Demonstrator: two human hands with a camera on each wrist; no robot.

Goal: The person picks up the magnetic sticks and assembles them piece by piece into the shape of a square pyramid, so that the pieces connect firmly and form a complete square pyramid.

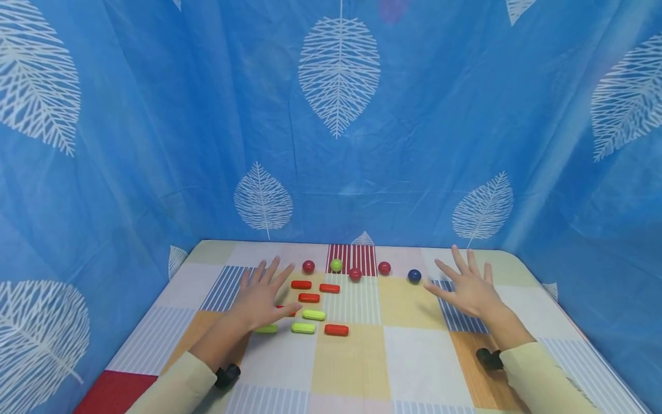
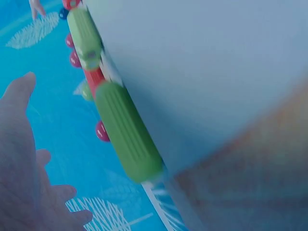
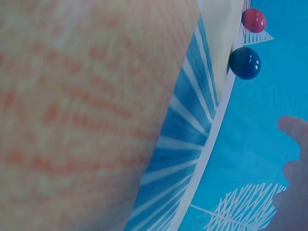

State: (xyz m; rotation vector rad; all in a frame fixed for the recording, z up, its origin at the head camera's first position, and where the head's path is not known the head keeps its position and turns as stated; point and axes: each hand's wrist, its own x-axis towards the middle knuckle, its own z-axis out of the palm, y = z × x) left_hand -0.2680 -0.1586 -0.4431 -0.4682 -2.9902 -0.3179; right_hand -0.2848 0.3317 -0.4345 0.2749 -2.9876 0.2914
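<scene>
My left hand is held with fingers spread, nearest to several small oblong blocks, and partly covers some of them from the head view. Among these blocks are a red block and a yellow-green block; in the left wrist view a green block shows lengthwise ridges. On the other side, my right hand also has its fingers spread and holds nothing. Closest to it is a dark blue ball, which the right wrist view shows apart from the fingers, near a red ball.
Farther back on the table stand a green ball and more red balls, such as the left one. A patchwork cloth covers the table. Blue curtains with white leaf prints rise behind it and at both sides.
</scene>
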